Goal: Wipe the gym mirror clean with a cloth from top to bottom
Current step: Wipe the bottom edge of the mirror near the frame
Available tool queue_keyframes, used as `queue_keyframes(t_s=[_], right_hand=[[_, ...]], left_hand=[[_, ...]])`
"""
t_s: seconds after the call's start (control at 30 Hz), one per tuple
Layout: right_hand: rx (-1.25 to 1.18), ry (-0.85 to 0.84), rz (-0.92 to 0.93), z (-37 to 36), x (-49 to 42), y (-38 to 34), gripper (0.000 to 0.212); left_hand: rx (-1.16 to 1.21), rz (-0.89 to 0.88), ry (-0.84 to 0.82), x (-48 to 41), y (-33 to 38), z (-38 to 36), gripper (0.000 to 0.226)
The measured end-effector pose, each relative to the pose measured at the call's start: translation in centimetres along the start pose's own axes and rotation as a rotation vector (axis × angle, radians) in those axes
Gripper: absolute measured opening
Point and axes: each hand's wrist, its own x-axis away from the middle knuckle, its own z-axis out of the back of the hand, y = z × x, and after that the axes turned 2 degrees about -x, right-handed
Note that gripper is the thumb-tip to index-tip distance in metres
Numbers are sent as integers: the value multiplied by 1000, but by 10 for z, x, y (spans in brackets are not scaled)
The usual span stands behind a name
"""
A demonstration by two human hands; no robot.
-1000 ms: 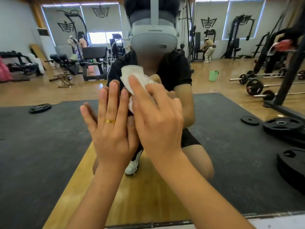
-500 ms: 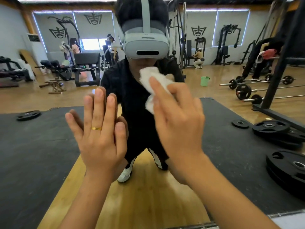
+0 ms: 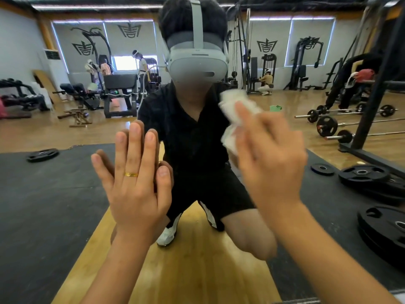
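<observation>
While right hand (image 3: 271, 163) presses cloth (image 3: 237, 100) to mirror (image 3: 43, 194), weight plates (image 3: 363, 175) show reflected.

Weight plates (image 3: 363, 173) on black mat (image 3: 43, 205)

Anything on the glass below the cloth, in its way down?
Nothing visible. The right hand presses the cloth to the mirror; the left hand lies flat on the glass well to its left, outside a straight downward stroke.

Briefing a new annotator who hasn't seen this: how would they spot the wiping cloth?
The gym mirror fills the view, two hands against it. Under the fingers of the blurred right hand sits the cloth, a crumpled white wad; the left hand lies flat, holding nothing.
</observation>
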Motion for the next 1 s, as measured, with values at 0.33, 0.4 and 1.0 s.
queue_keyframes(t_s=[0.33,0.4,1.0], right_hand=[[2,-28,-10,4,6,4,36],[37,26,-34,16,-1,27,37],[-7,-221,226,21,17,51,48]], left_hand=[[-2,-7,-8,1,-1,1,58],[-8,-15,-1,1,-1,-1,58],[-11,-18,6,1,0,-1,57]])
